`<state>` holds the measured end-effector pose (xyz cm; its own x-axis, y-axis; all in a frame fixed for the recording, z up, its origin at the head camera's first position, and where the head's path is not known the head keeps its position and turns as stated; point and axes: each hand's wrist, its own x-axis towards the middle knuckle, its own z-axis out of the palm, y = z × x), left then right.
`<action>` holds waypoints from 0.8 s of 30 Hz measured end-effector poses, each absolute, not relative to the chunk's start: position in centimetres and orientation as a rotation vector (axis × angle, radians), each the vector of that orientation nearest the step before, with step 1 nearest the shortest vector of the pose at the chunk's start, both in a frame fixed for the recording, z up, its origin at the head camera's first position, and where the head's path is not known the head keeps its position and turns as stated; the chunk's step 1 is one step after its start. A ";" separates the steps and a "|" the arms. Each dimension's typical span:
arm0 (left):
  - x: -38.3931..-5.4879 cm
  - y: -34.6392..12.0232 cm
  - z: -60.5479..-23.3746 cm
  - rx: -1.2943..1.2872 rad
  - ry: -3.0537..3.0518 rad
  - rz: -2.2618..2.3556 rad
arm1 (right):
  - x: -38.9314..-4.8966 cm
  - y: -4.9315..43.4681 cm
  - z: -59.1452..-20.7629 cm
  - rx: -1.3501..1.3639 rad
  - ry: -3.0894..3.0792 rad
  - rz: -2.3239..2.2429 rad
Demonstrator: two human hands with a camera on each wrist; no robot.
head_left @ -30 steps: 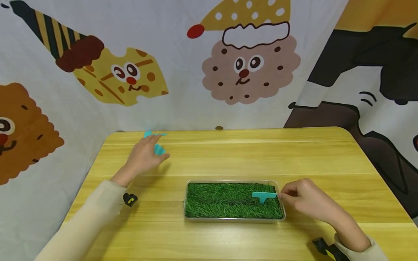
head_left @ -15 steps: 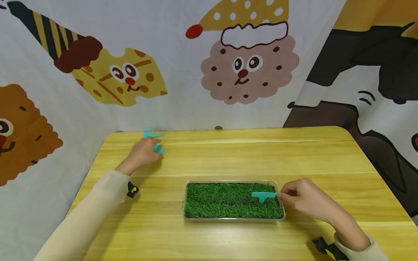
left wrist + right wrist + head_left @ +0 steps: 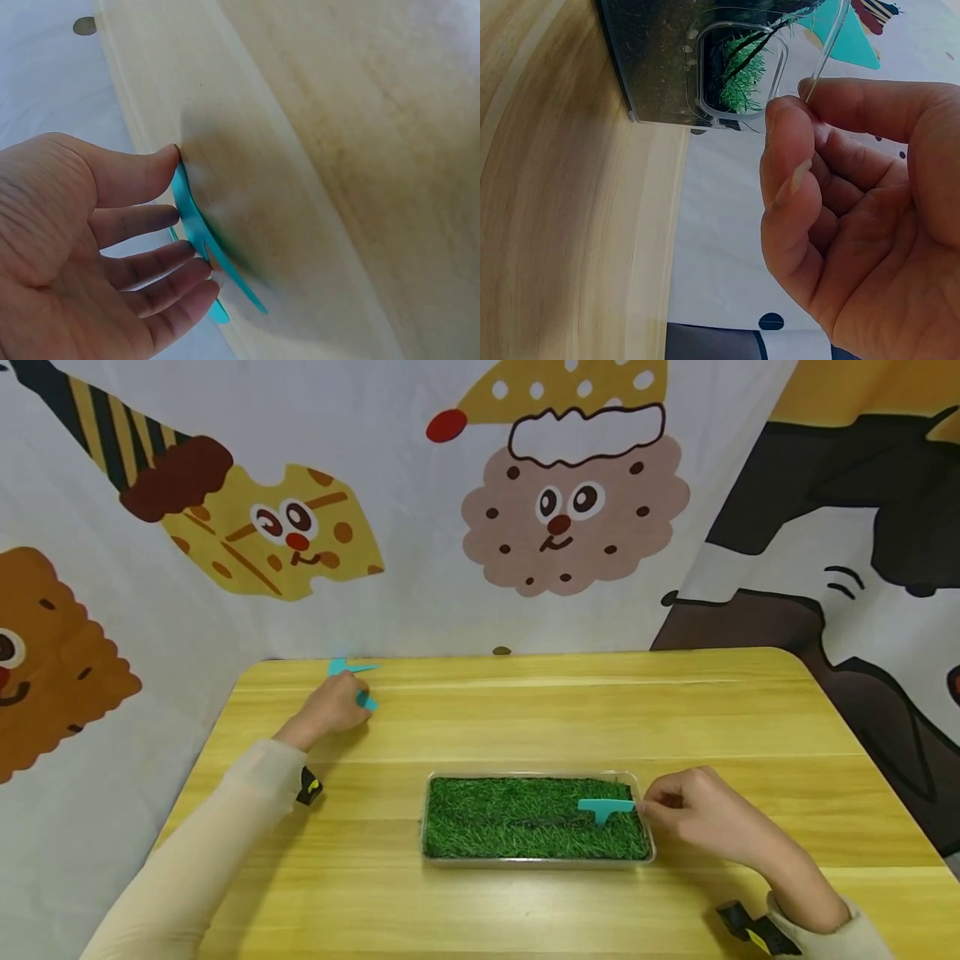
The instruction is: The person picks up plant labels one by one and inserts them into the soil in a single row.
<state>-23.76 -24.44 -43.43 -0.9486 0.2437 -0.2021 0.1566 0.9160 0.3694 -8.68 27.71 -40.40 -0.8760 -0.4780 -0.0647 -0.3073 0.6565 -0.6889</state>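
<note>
At the table's back left, my left hand [image 3: 330, 703] pinches a turquoise T-shaped plant label [image 3: 367, 701] between thumb and fingers; the left wrist view shows the label [image 3: 196, 225] close over the wood. A second turquoise label [image 3: 339, 667] lies just beyond, at the table's far edge. Artificial grass [image 3: 510, 827] fills a clear plastic tray [image 3: 536, 862]. Another turquoise T-shaped label [image 3: 606, 807] stands upright at the grass's right end. With thumb and forefinger, my right hand [image 3: 708, 817] pinches the tray's clear rim [image 3: 832, 45], close beside that label.
A pale wooden table [image 3: 555, 718] carries everything. Behind it hangs a white cloth [image 3: 420, 610] printed with cartoon biscuits and cheese. The table's back edge runs right along the cloth.
My left hand has come down onto the turquoise label at the back left, and its spread thumb and fingers have drawn together on it. The right hand and the tray stay put.
</note>
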 end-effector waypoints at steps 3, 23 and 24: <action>-23.8 -24.4 -43.5 0.280 2.831 0.545 | -8.7 27.7 -40.4 -0.634 2.630 -1.032; -24.3 -25.5 -43.5 0.276 2.798 0.582 | -8.8 27.9 -40.5 -0.632 2.606 -1.053; -24.3 -25.5 -43.3 0.288 2.782 0.581 | -8.8 27.9 -40.5 -0.625 2.603 -1.054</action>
<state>-24.30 -25.54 -43.34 -0.9397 0.2495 -0.2338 0.1350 0.8990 0.4165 -8.81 27.91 -40.51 -0.8725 -0.4819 -0.0801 -0.2905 0.6436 -0.7081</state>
